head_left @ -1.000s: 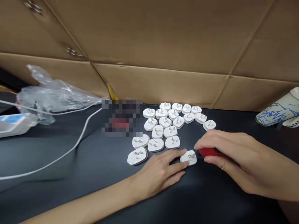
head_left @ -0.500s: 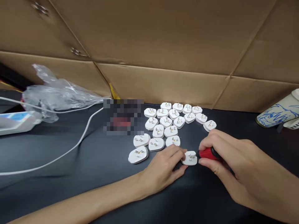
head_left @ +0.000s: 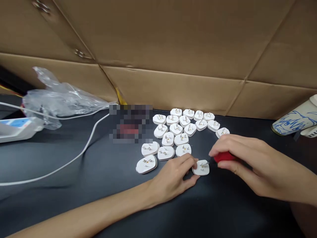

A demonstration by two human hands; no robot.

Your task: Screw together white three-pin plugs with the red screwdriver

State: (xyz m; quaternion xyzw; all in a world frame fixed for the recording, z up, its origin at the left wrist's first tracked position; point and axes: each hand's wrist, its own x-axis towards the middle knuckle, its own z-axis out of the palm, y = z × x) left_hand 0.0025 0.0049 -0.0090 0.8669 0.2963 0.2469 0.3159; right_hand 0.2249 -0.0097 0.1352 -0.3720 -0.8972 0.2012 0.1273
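No word can be read whole. At 3 o'clock, dark capitals stand on a pale piece just beside the tumbler; an F seems to show, the rest too small or cut off by the edge. The tumbler's blue strokes cannot be read as letters. Toward 9 o'clock, a pixelated patch hides any print.

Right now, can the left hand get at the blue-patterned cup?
Probably not easily: the left hand is holding a white plug, and the right hand, gripping a red-handled tool, lies between it and the blue-patterned cup.
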